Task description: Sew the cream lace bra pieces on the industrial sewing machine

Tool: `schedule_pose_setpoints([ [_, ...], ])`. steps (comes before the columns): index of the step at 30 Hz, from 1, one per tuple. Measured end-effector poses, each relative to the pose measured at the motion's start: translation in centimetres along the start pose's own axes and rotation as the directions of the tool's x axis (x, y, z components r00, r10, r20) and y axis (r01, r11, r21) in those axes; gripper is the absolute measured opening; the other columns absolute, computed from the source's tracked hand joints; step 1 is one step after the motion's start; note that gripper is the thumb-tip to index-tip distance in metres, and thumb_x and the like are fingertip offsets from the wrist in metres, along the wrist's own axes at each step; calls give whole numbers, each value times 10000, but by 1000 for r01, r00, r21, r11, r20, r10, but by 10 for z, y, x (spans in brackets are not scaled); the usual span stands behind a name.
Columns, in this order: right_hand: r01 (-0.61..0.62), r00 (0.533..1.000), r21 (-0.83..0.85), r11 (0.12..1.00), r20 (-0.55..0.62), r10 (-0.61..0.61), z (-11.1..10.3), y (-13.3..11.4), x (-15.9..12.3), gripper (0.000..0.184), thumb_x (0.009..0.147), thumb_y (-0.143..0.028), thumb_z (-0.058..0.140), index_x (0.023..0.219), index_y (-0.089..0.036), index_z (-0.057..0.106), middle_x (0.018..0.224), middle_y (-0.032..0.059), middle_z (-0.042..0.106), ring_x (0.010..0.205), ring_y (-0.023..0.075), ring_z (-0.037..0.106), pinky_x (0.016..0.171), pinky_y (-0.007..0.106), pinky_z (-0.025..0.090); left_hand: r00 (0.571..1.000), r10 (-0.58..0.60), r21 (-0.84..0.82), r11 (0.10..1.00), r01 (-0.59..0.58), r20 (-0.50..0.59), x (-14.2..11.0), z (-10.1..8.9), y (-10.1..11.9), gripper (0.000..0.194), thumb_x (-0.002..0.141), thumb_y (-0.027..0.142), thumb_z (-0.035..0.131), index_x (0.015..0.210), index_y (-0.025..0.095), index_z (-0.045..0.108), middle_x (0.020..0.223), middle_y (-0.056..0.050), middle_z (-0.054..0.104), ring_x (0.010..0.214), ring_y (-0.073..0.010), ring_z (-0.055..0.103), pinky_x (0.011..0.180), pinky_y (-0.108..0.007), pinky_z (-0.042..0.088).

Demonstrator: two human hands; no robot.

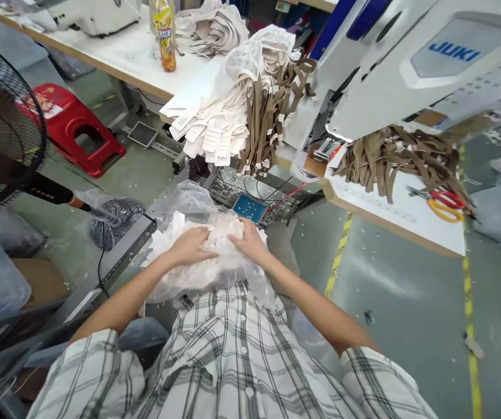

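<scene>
A clear plastic bag [189, 279] stuffed with white fabric pieces rests on my lap, low in the middle of the view. My left hand [191, 245] lies on top of the bag, fingers curled into the plastic and cloth. My right hand [248, 240] presses against the bag from the right, its fingers closed on the same bundle. The two hands nearly touch at the top of the bag.
A white JUKI sewing machine [407, 64] stands on the table [407, 227] at upper right, with brown strips [398, 157], red-and-yellow scissors [444, 203], hanging white pieces [215, 128]. A bottle [166, 35], red stool [73, 128], black fan [1, 122] are left.
</scene>
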State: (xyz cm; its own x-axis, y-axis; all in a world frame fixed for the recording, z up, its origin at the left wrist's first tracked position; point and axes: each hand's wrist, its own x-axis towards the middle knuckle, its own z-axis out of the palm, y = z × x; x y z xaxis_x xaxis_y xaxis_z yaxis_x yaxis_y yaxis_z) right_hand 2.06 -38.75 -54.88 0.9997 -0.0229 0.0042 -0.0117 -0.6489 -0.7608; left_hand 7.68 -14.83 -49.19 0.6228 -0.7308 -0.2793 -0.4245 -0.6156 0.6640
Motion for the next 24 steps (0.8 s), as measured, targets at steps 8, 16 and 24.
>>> schedule_pose_setpoints([
  [8, 420, 904, -324, 848, 228, -361, 24, 0, -68, 1073, 715, -736, 718, 1548, -181, 331, 1652, 244, 177, 1539, 456, 88, 1179, 712, 122, 995, 100, -135, 986, -95, 27, 8, -23, -96, 761, 831, 569, 662, 1432, 122, 531, 1497, -191, 516, 1352, -348, 512, 1111, -440, 407],
  [16, 271, 961, -332, 903, 42, -272, 85, 37, -41, 913, 776, -647, 708, 1463, -124, 410, 1616, 283, 233, 1534, 448, 134, 1161, 711, 207, 1000, 13, 33, 999, -12, -22, 46, -44, -102, 602, 857, 640, 594, 1218, 170, 699, 1293, -146, 680, 1211, -351, 602, 1001, -414, 448],
  [24, 449, 876, -139, 883, 265, -404, 9, 19, -37, 771, 932, -562, 596, 1555, -194, 331, 1636, 205, 269, 1539, 348, 208, 1204, 597, 263, 779, -174, 249, 886, 391, -602, -53, -46, -22, 371, 976, 465, 472, 954, 158, 681, 979, -138, 688, 1000, -281, 612, 911, -408, 435],
])
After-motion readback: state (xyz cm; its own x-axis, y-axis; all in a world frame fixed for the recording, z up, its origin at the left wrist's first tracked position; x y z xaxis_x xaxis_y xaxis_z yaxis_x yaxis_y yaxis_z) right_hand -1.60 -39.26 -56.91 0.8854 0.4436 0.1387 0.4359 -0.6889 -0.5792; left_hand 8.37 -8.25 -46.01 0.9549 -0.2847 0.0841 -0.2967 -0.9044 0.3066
